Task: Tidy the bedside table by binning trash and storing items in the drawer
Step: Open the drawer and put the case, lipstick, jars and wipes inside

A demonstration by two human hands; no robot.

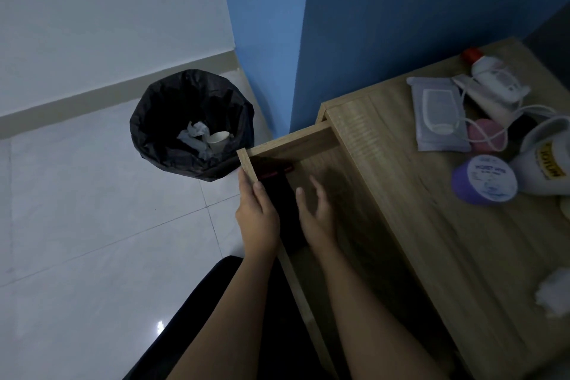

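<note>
Gripping the front panel of the open drawer [246, 163] near its corner, the left hand [257, 219] is closed on the wood, while the right hand [317, 213] hovers inside the drawer with fingers spread and holds nothing. A dark long item [277, 182] lies in the drawer between both hands, its long axis parallel to the front panel. The lined bin [191, 123] stands on the floor just beside the drawer, and the purple jar [484, 179] and wipes pack [438, 114] rest on the bedside table [401, 194].

– Any writing to read here?
– Barely. A purple jar's white lid [488, 178] carries blurred print, unreadable. A white container [546, 160] bears a yellow label, letters too blurred to read.
</note>
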